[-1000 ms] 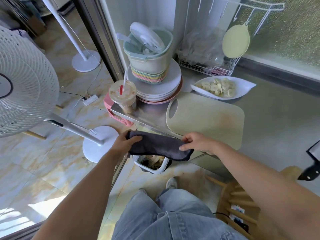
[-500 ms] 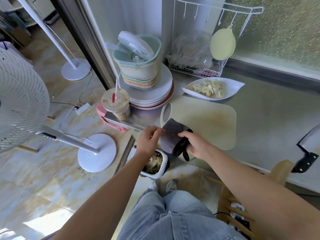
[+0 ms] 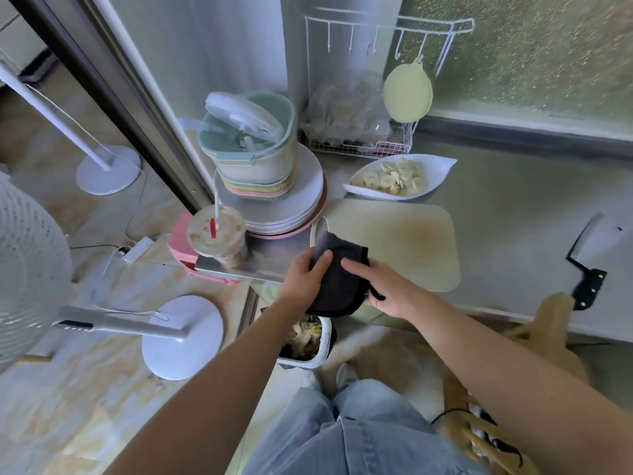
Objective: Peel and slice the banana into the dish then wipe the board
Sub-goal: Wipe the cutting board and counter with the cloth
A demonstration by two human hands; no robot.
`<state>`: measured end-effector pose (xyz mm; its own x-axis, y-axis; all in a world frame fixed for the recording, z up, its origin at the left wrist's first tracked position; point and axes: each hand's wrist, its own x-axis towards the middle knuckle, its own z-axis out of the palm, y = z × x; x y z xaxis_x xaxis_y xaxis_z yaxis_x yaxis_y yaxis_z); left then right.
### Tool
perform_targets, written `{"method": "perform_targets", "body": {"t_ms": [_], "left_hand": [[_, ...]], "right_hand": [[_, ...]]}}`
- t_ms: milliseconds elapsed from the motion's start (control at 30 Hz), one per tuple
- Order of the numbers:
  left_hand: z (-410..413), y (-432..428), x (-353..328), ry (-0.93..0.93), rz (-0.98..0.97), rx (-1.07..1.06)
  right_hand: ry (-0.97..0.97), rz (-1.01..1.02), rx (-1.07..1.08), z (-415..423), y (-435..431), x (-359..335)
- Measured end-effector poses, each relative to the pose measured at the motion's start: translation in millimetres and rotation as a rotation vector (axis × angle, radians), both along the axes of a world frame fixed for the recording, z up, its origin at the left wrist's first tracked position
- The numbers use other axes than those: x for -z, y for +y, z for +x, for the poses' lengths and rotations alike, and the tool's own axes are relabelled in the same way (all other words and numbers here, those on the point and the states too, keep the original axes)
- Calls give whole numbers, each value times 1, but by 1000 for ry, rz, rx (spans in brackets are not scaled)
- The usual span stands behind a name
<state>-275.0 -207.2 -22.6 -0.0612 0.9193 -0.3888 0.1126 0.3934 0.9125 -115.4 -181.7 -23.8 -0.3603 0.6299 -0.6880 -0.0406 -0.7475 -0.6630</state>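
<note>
Two hands hold the dark cloth (image 3: 339, 279) at the board's (image 3: 404, 241) 8 o'clock corner. The left hand (image 3: 305, 275) pinches its left edge; the right hand (image 3: 387, 289) grips its right side. It looks soft, light and floppy, so a flat palm on top should push it best. The banana slices (image 3: 394, 178) sit in the dish (image 3: 442, 166) at 12 o'clock.

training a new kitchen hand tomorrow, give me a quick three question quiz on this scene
1. True or false: the slices lie in the dish.
2. The cloth gripped by the left hand and right hand is: A white, B dark, C pink.
3. Fill in: the cleaver lies to the board's ____.
Key: 1 true; 2 B; 3 right.
</note>
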Motion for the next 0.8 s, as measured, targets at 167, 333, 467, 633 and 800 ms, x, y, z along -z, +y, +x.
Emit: {"method": "perform_targets", "body": {"t_ms": [167, 333, 467, 633, 800], "left_hand": [[0, 11, 13, 35, -69, -1], [16, 21, 17, 13, -228, 119], [27, 34, 19, 64, -137, 244], [32, 56, 36, 754, 61, 548], [32, 63, 55, 1052, -76, 781]], "right_hand": [[-121, 90, 242, 6, 3, 4], [-191, 70, 397, 23, 5, 10], [-222, 118, 133, 41, 4, 8], [-860, 552, -94, 85, 33, 27], [-1018, 616, -401, 112, 44, 48]]}}
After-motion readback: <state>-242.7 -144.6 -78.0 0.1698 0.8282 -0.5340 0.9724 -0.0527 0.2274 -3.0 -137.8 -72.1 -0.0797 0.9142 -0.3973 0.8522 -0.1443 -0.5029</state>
